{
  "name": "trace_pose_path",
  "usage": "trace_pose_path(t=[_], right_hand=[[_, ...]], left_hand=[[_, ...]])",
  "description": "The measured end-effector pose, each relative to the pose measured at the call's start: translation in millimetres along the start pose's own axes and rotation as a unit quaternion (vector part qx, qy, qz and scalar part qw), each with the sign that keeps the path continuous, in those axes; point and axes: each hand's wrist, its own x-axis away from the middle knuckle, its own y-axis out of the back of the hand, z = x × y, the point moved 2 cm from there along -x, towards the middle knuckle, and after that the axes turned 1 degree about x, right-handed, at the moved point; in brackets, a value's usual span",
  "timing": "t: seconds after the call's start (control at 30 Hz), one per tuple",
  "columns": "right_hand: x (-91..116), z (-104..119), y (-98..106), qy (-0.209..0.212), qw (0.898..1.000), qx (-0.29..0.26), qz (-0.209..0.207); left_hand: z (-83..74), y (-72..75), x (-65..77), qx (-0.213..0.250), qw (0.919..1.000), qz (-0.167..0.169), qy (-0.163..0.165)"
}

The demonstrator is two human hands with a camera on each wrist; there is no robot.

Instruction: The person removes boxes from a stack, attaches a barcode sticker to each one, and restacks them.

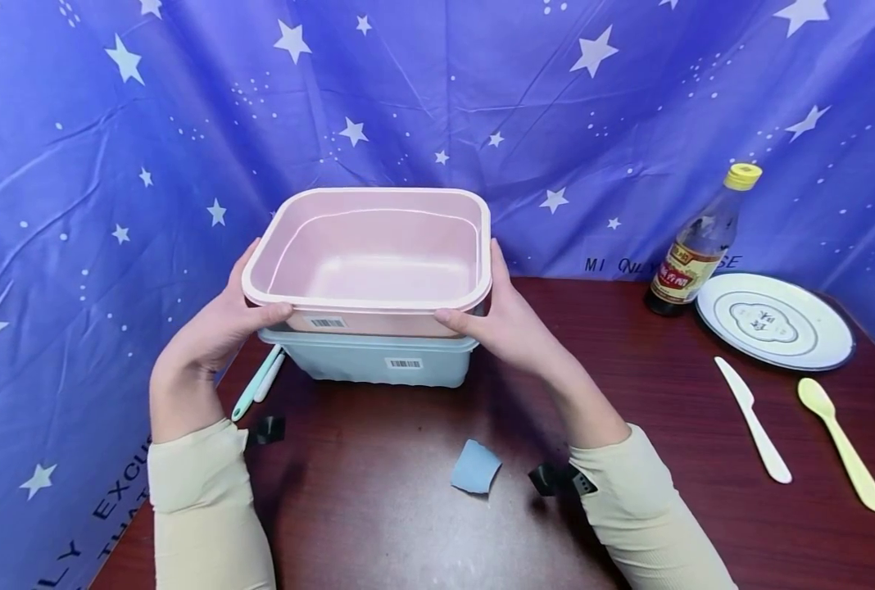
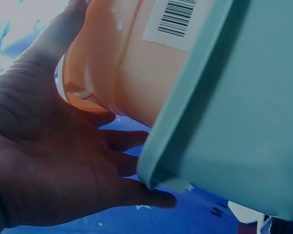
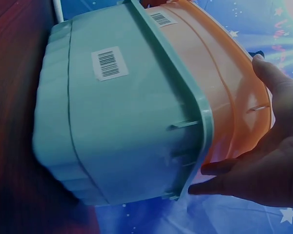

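A pink plastic basin point(image 1: 386, 225) sits partly down inside a blue-green basin point(image 1: 349, 360), its upper part standing above the lower rim. My left hand point(image 1: 219, 319) holds the pink basin's left end, thumb over the front rim. On the opposite end my right hand point(image 1: 500, 315) grips it the same way, its thumb at the front right corner. In the left wrist view, the fingers spread beneath the pink rim and reach the edge of the blue-green basin. The right wrist view shows fingertips close to that lower rim too. Both basins carry barcode stickers on their fronts.
Two handles, one teal point(image 1: 256, 383) and one white point(image 1: 269, 377), stick out left of the basins. A blue scrap point(image 1: 476, 469) lies in front. On the right are a sauce bottle point(image 1: 691, 246), white plate point(image 1: 799, 336), white knife point(image 1: 754, 422) and yellow spoon point(image 1: 843, 442).
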Motion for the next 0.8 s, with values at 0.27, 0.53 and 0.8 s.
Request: trace_pose_path(t=[0.27, 0.53, 0.8], right_hand=[[-1.4, -10.8, -4.9, -0.022, 1.0, 0.003, 0.0], [-1.5, -19.1, -9.4, -0.022, 1.0, -0.013, 0.008], [-0.3, -26.9, -11.5, -0.028, 0.999, 0.046, 0.0]], left_hand=[[14.4, 4.8, -5.6, -0.013, 0.9994, 0.008, 0.033], [23.3, 6.8, -8.1, -0.024, 0.997, 0.012, 0.073], [28.9, 9.5, -9.2, -0.049, 0.9949, 0.021, 0.085]])
